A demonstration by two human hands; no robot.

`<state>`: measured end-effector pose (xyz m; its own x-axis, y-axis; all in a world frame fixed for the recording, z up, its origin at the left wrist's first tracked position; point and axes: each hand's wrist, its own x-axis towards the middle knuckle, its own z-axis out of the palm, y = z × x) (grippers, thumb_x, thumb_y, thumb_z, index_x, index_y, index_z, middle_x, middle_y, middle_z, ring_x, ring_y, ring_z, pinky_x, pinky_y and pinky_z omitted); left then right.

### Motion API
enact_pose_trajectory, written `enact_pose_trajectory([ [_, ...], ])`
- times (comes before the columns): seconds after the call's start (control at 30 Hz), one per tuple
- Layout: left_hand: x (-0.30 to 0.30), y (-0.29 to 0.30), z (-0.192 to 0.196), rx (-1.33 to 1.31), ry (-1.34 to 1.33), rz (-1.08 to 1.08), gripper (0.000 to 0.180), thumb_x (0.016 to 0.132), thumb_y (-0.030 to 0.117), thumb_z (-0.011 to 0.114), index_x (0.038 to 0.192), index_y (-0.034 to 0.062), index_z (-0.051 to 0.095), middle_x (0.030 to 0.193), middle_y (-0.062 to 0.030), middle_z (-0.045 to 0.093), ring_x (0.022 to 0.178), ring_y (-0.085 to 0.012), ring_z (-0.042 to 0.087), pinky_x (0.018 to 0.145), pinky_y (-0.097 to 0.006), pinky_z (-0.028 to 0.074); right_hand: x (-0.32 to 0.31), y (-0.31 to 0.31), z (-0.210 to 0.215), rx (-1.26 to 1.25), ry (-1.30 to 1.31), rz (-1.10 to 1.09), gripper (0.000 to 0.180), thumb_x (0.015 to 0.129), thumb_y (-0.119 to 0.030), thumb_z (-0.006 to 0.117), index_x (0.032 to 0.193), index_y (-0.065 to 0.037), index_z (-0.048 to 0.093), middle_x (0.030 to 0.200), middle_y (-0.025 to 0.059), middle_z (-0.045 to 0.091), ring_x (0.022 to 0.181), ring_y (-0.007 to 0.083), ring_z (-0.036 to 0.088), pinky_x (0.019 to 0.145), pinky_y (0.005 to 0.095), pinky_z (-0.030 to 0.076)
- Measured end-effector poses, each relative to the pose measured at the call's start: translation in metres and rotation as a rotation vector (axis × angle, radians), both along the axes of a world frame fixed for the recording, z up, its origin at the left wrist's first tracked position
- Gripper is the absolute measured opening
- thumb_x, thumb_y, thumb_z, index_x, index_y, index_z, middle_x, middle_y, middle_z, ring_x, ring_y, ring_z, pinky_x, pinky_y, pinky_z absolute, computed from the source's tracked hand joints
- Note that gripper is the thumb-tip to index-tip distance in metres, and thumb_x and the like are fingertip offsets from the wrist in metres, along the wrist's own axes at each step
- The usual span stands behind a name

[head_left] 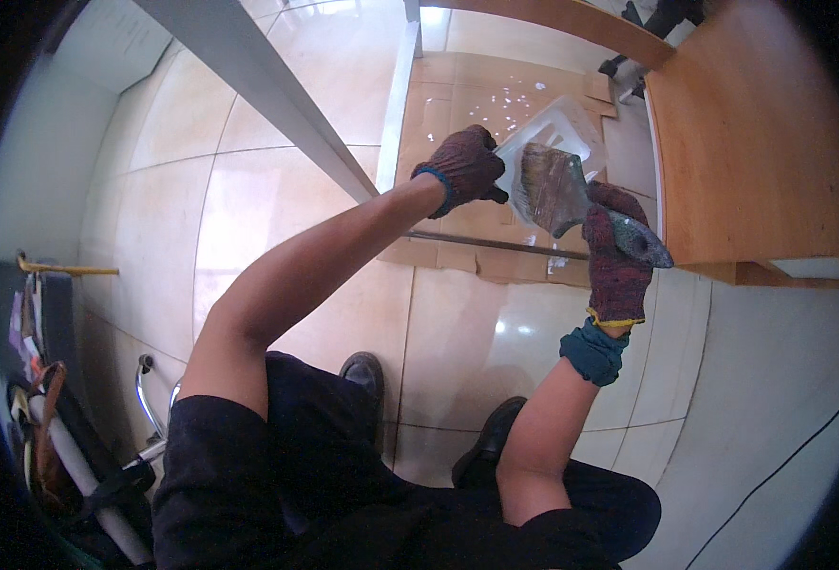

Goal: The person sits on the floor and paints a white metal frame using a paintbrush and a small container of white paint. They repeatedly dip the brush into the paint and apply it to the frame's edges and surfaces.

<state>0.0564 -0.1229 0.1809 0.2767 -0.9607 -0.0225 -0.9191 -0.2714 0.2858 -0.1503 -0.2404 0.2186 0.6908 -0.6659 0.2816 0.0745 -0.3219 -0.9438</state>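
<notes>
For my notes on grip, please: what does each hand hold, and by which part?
The left hand holds the tray by its left edge; the right hand holds the brush by its handle.

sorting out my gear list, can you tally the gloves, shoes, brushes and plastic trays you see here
Gloves: 2
Shoes: 2
Brush: 1
Plastic tray: 1
Total: 6

Mottled maroon gloves (619, 280), translucent whitish tray (566, 122), brown-bristled brush (554, 180), tan cardboard (457, 85), cream tiles (467, 332)
</notes>
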Motion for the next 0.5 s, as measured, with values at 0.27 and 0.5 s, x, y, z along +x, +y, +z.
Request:
enact_pose_trajectory([
  [0.27, -0.005, 0.004, 0.011, 0.005, 0.018, 0.016, 0.038, 0.072, 0.036, 0.073, 0.084, 0.001, 0.067, 0.102, -0.0233, 0.056, 0.1, -0.0371, 0.054, 0.088, -0.039, 0.046, -0.001, 0.001, -0.001, -0.055, 0.051, -0.009, 0.024, 0.084, -0.016, 0.066, 0.105, -0.003, 0.064, 0.098, 0.0058, 0.066, 0.086, 0.0124, 0.06, 0.079, 0.0267, 0.049],
  [0.5, -0.004, 0.011, 0.01, -0.055, 0.043, 0.06, 0.035, 0.071, 0.034, 0.074, 0.082, 0.0017, 0.068, 0.103, -0.0235, 0.056, 0.099, -0.0385, 0.056, 0.086, -0.04, 0.047, 0.0, 0.008, 0.003, -0.092, 0.078, -0.056, 0.025, 0.083, -0.017, 0.067, 0.105, -0.004, 0.064, 0.098, 0.0058, 0.066, 0.087, 0.0149, 0.061, 0.081, 0.0297, 0.049],
])
